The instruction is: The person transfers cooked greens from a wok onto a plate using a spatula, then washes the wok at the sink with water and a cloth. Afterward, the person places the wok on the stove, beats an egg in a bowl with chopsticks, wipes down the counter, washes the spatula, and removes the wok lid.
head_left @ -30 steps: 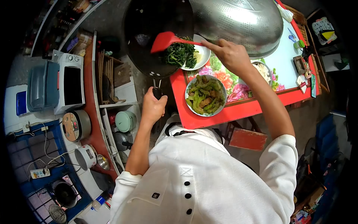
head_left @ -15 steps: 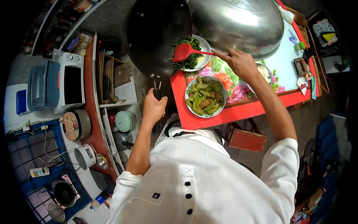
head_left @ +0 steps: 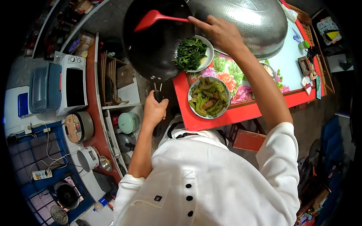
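Note:
My left hand (head_left: 154, 110) is wrapped round the black handle of a large dark wok (head_left: 151, 52), which tilts beside the table's corner. In my right hand (head_left: 222, 34) is a red spatula (head_left: 151, 19), its blade over the inside of the wok. Cooked leafy greens (head_left: 191, 52) lie heaped on a white plate (head_left: 207, 60) at the wok's rim. Nearer to me stands a bowl (head_left: 227, 109) of sliced green vegetables with brownish pieces (head_left: 208, 98).
A big perforated metal cover (head_left: 245, 24) rests on the red-edged table (head_left: 241, 121), with another bowl (head_left: 268, 69) partly behind my right forearm. On the left, a counter holds a microwave (head_left: 73, 83) and a rice cooker (head_left: 79, 127). A red stool (head_left: 248, 141) stands below the table.
My right hand has moved the red spatula up and left, from over the greens to over the wok. The greens now show fully on the plate. The wok has shifted slightly left.

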A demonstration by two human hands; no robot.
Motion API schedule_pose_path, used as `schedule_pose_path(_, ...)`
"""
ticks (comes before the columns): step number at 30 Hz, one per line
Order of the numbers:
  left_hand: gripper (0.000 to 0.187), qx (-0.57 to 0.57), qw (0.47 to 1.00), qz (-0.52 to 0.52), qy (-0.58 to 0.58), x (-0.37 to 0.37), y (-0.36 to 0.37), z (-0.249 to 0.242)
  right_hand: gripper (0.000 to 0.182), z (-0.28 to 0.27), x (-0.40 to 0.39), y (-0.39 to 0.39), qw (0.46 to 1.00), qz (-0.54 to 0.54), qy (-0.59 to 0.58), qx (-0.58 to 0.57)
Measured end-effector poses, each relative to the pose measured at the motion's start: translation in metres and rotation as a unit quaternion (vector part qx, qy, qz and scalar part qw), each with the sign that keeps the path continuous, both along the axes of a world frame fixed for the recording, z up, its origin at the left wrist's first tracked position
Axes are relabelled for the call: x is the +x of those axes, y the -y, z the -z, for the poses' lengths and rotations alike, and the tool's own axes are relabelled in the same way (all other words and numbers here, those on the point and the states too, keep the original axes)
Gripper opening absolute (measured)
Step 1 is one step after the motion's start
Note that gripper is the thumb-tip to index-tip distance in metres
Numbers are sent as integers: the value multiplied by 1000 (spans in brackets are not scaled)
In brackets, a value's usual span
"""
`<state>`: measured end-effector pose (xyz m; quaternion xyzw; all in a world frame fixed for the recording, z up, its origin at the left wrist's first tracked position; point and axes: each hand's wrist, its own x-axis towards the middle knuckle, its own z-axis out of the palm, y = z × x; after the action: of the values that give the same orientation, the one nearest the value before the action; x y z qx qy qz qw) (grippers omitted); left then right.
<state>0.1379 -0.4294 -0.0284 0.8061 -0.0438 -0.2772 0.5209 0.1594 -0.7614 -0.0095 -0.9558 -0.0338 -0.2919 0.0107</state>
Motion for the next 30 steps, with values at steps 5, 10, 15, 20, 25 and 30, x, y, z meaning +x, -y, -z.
schedule_pose_path(5, 17, -31, 999, -11, -22, 0, 0, -7, 56, 52, -28, 10, 995, 24, -91, -41)
schedule_pose_path(10, 15, -8, 1000, -17, -3, 6, -4, 6, 52, 38, -63, 4, 975, 56, -213, -6)
schedule_pose_path(15, 16, 3, 1000, -7, 3, 1, 2, 2, 46, 8, -44, -20, 991, 6, -132, 9)
schedule_pose_path(20, 19, 48, 997, 9, 55, 1, 3, 7, 43, 8, -63, -8, 983, -9, -175, -46)
schedule_pose_path(25, 20, 44, 998, 2, 55, 3, 1, 6, 41, 12, -87, 5, 973, 35, -222, -60)
schedule_pose_path(30, 22, 22, 998, 6, 51, 7, -1, 2, 43, 9, -100, 10, 970, 48, -234, -48)
